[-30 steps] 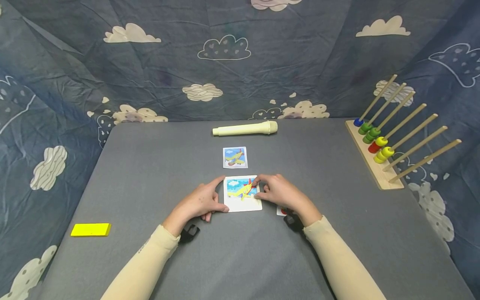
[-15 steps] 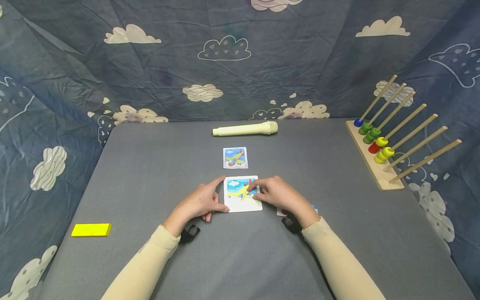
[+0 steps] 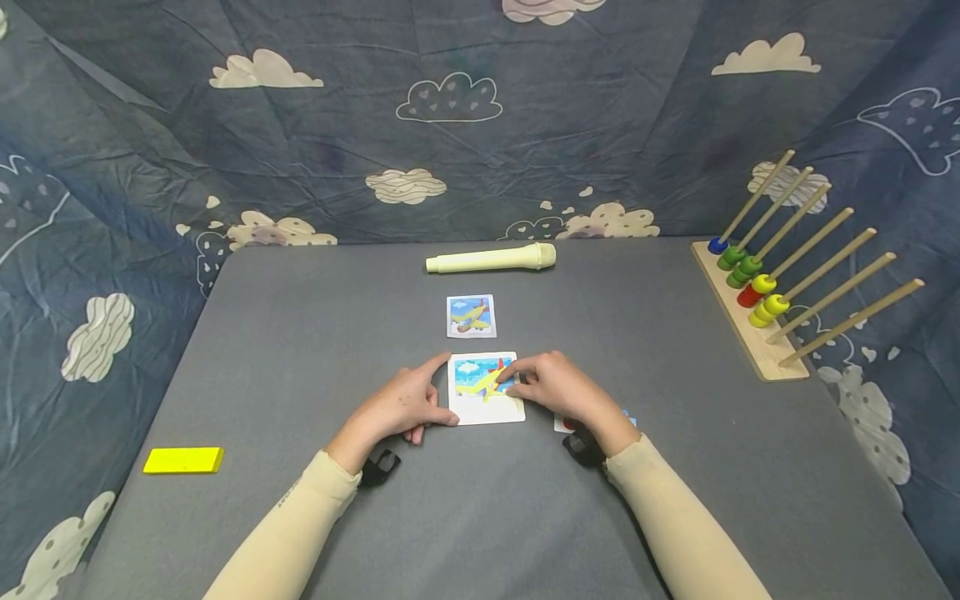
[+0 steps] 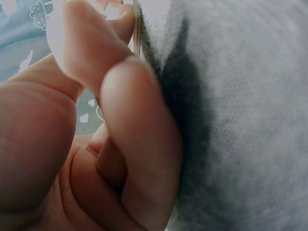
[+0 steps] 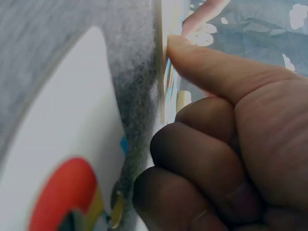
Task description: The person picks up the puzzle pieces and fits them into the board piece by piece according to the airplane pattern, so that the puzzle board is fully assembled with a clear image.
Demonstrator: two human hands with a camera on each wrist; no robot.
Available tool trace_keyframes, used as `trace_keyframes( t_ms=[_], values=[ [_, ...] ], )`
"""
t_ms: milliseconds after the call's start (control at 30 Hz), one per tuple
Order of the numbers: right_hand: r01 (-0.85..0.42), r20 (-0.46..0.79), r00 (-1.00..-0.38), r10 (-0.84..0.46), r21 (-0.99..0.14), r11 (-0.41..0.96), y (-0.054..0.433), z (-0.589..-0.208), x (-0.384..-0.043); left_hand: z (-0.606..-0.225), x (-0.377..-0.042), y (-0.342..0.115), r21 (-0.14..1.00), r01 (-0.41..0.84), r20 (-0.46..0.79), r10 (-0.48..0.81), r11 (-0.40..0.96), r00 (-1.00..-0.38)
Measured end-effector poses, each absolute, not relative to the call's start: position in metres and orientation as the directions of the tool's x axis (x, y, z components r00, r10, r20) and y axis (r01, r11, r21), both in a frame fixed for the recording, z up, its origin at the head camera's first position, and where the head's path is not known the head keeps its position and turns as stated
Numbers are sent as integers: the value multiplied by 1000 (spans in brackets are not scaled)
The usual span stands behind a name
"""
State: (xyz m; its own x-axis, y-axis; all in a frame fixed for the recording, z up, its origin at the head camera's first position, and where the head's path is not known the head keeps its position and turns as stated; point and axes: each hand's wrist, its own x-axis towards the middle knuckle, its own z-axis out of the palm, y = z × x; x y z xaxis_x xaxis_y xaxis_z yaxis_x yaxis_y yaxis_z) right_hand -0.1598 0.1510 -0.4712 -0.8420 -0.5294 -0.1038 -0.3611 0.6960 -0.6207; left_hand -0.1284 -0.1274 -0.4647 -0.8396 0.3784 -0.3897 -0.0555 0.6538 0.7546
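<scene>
A white-bordered puzzle board [image 3: 486,410] with a yellow and red airplane picture lies at the table's middle in the head view. My left hand [image 3: 401,402] holds its left side, forefinger at the upper corner and thumb at the lower one. Over the picture's right part, my right hand [image 3: 558,385] has its forefinger and thumb close together on the airplane; what lies under the fingertips is hidden. In the right wrist view its other fingers [image 5: 202,144] are curled. A small airplane picture card [image 3: 471,317] lies just beyond the board.
Another picture card [image 5: 72,144] lies partly hidden under my right wrist. A pale yellow toy microphone [image 3: 491,257] lies at the back. A wooden peg stand [image 3: 750,321] with coloured beads stands at the right, and a yellow block [image 3: 183,460] lies at the left.
My right forefinger has moved left and down from the red tail onto the airplane's body, nearer to the thumb. The left hand and the board have stayed put.
</scene>
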Motion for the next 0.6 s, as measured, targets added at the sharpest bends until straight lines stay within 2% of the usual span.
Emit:
trace_keyframes(
  t_ms=[200, 333, 467, 600],
  values=[
    [-296, -130, -857, -500, -669, 682, 158, -470, -161, -466, -128, -126, 752, -65, -399, 374, 656, -837],
    [-255, -100, -895, -434, -684, 684, 177, -453, -157, -466, -128, -126, 754, -68, -402, 378, 653, -834],
    [-188, -101, -928, -358, -703, 686, 208, -443, -143, -464, -128, -126, 758, -80, -409, 375, 648, -832],
    [-109, -163, -932, -323, -725, 680, 231, -453, -124, -464, -128, -126, 753, -78, -408, 372, 653, -834]
  ],
)
